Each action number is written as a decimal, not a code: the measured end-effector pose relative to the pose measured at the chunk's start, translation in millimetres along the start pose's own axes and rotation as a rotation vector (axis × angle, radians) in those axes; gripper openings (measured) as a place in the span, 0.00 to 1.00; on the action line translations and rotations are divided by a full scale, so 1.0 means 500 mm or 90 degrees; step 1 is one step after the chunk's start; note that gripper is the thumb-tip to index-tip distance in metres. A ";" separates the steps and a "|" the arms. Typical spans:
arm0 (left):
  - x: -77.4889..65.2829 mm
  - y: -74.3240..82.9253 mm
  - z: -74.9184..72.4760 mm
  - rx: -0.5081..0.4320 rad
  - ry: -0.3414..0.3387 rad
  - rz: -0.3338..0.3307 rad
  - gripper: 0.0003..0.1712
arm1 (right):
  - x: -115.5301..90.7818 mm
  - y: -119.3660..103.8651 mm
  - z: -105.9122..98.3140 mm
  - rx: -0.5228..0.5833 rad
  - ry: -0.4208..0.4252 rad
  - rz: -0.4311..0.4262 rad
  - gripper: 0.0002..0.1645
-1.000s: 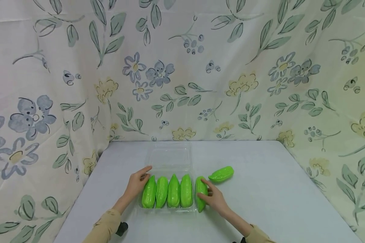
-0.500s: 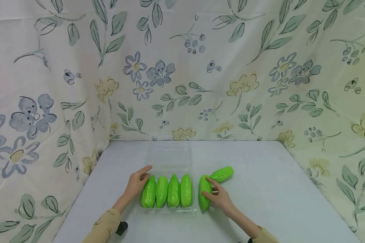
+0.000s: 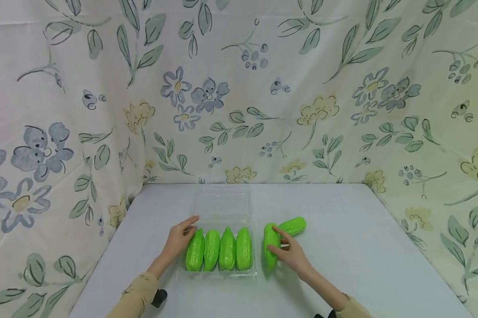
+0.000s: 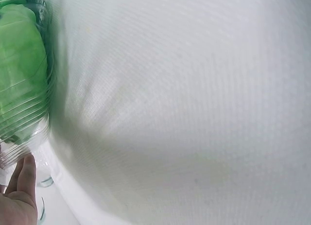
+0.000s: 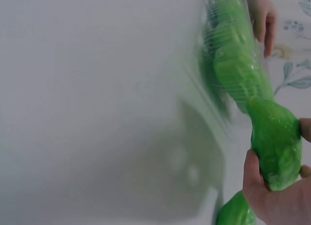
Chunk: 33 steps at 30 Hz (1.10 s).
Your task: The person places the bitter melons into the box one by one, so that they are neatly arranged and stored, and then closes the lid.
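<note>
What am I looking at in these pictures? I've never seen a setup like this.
There's no robot here: you're seeing a person's bare left hand and right hand. The wide picture comes from a camera worn on the head, looking forward and down. The two close-ups come from cameras on the wrists, so they look tilted.

On the white table sits a clear plastic box with its lid open and four green vegetable-shaped pieces inside. A floral cloth hangs behind.

The right hand holds a fifth piece beside the box; a sixth piece lies behind that one. The left hand is at the box's left side.
</note>
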<state>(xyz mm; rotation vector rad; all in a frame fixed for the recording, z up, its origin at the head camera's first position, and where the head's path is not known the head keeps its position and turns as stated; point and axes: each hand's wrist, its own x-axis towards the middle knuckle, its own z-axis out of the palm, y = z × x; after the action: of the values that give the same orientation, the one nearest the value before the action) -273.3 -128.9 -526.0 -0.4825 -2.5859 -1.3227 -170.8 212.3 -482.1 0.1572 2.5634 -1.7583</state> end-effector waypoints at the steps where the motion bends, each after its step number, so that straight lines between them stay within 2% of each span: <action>1: 0.000 0.000 0.000 0.001 0.000 0.000 0.21 | 0.000 -0.002 -0.001 -0.001 0.002 0.001 0.37; 9: -0.001 -0.004 0.000 0.005 0.002 -0.003 0.21 | 0.000 -0.015 -0.002 0.007 0.010 0.013 0.37; 19: -0.001 -0.008 0.004 0.010 0.022 0.025 0.21 | 0.001 -0.035 0.013 0.055 -0.007 -0.006 0.37; 27: 0.001 -0.008 0.002 0.011 0.005 0.005 0.21 | 0.002 -0.047 0.024 0.080 -0.012 -0.015 0.36; 33: 0.001 -0.007 0.004 0.015 0.014 0.016 0.21 | 0.003 -0.050 0.038 0.092 -0.028 -0.013 0.37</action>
<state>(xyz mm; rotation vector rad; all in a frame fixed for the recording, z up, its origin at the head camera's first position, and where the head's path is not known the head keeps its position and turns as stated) -275.1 -129.2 -529.5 -0.4918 -2.5666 -1.2815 -175.5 185.5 -465.7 0.0950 2.4165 -1.9329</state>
